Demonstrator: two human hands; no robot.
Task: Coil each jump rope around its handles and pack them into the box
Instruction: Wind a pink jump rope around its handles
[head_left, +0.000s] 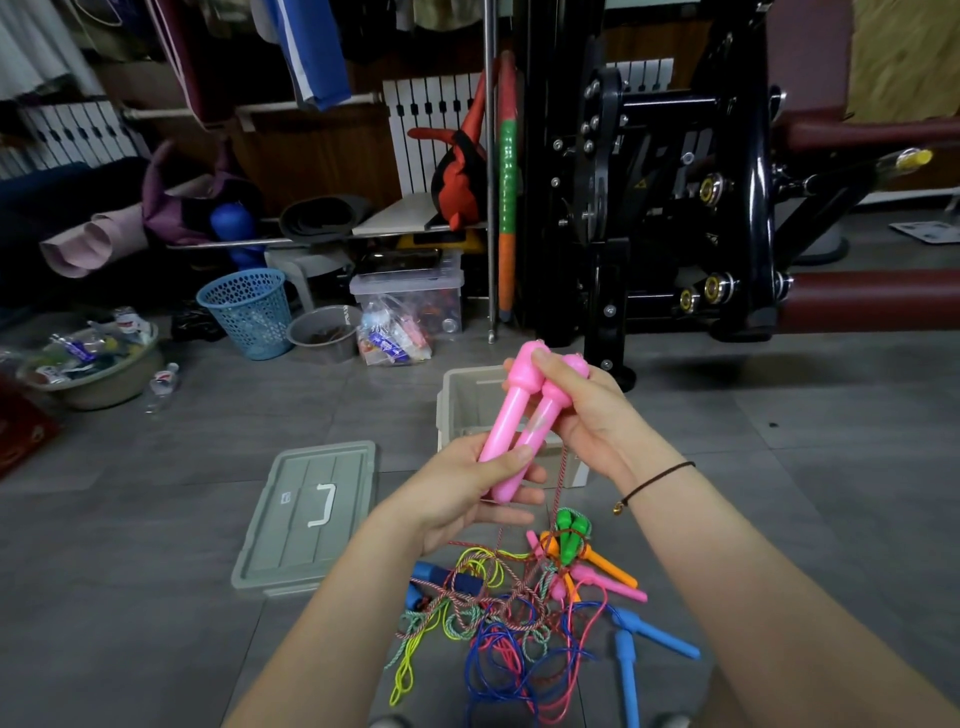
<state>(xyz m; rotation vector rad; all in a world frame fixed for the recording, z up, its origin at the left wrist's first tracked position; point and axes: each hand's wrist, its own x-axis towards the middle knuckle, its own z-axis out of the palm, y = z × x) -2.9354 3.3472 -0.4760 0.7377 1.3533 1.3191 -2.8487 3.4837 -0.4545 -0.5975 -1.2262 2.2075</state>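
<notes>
While the left hand (462, 493) curls its grip round the lower ends of the paired pink handles (519, 421) and the right hand (582, 410) pinches their knobbed tops, just before the open box (457, 410) on the floor, the trailing cord (560, 478) hangs uncoiled, so winding it round them appears next.

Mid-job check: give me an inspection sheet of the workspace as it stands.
Surface: grey tiled floor.
Job's things: pink handles held side by side; open grey box behind them; lid flat on the floor; tangled jump ropes below.
Clutter: blue basket; basin of bottles.
Grips: left hand grips the handles' lower ends; right hand holds the upper ends.
Cables: twisted cord hangs from the handles towards the pile.
Surroundings: black gym machine; hanging clothes.
</notes>
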